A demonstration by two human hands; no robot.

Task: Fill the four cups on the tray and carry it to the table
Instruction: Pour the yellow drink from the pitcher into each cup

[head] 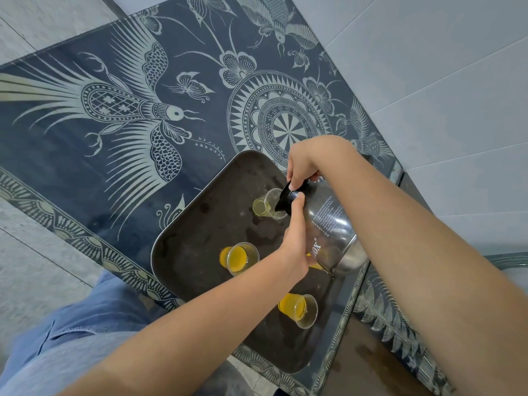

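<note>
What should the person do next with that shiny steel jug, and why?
Probably tip the shiny steel jug slightly further: the clear plastic cup under its black spout holds only a shallow pale layer, while two other cups on the dark tray look much fuller.

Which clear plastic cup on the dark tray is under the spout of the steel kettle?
The farthest clear plastic cup, at the steel kettle's black spout; it holds little pale liquid, while both nearer visible cups are deep yellow.
</note>
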